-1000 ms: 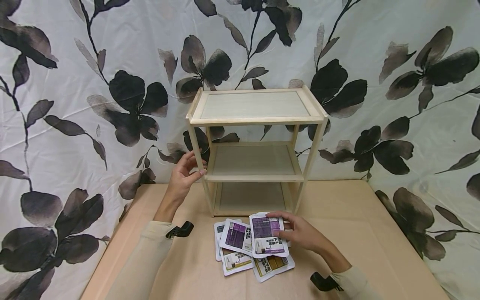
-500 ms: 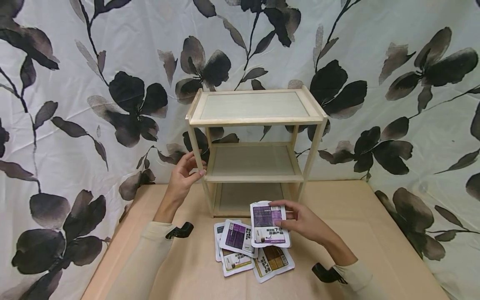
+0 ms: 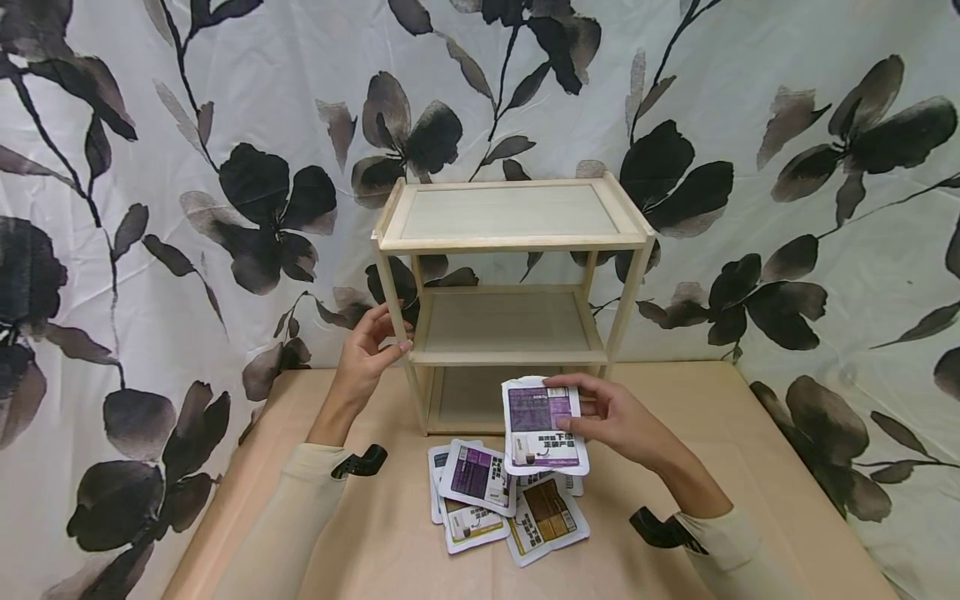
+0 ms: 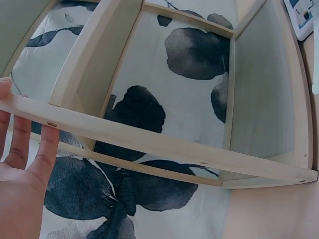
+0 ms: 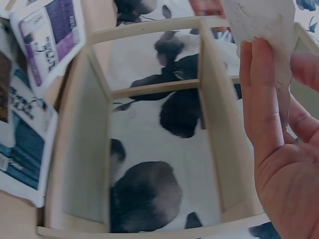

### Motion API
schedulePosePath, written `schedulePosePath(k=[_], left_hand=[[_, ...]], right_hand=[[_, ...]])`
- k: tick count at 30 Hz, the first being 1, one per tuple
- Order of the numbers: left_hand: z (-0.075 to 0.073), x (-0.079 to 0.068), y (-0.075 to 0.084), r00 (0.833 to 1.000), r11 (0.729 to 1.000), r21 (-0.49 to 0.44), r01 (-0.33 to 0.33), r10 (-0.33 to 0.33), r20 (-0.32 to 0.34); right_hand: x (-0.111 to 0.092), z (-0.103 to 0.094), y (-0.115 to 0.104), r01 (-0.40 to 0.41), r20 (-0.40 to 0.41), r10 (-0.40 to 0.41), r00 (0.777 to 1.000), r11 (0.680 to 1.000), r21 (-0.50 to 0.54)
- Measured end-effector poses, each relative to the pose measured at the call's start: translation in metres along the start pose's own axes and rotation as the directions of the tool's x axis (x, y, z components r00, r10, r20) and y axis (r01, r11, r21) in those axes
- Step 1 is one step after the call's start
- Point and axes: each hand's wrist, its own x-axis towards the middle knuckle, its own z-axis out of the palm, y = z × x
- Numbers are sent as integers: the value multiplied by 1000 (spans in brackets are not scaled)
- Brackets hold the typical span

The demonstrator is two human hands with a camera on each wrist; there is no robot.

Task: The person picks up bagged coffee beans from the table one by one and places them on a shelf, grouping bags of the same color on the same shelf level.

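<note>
A small three-tier wooden shelf point(image 3: 510, 212) stands against the curtain. My left hand point(image 3: 360, 358) grips its front left post, thumb in front and fingers behind; in the left wrist view, the post point(image 4: 124, 134) crosses above the palm. My right hand point(image 3: 630, 429) pinches a white-and-purple flat packet point(image 3: 543, 425) by its right edge, raised in front of the bottom tier. Its pale back point(image 5: 261, 22) shows in the right wrist view. Beneath it lie a purple packet point(image 3: 472, 475), a brown one point(image 3: 551, 512), a yellow-edged one point(image 3: 471, 521) and others partly covered.
The pile rests on a peach-coloured table covering point(image 3: 675, 442), right before the shelf's front edge. A teal packet point(image 5: 27, 144) in it shows in the right wrist view. A floral curtain point(image 3: 750, 150) hangs close behind the shelf.
My right hand has lifted the white-and-purple packet off the pile and moved it up toward the shelf, uncovering more of the brown packet. The left hand has stayed on the post.
</note>
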Motion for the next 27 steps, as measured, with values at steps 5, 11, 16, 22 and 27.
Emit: schedulePosePath(k=[5,11,16,22,27], left_hand=[[1,0,1,1000,1000,1,2,-2,1],[1,1,1,1000,1000,4,12,-12,0],[1,1,1,1000,1000,7,16,-16,0],[2,1,4,1000,1000,4,20,-20,-2],[2,1,4,1000,1000,9,16,-16,-2]], right_hand=[[3,-5,-17,26,-16,-26,1000,1000,-4],[4,-9,-35,30,-31,-31,999,999,-29],[6,-12,-52,27,-46,-31,998,996,-80],[9,-18,-72,28,-65,-36,997,993,-112],[12,-22,-87,50,-77,-60,995,990,-132]])
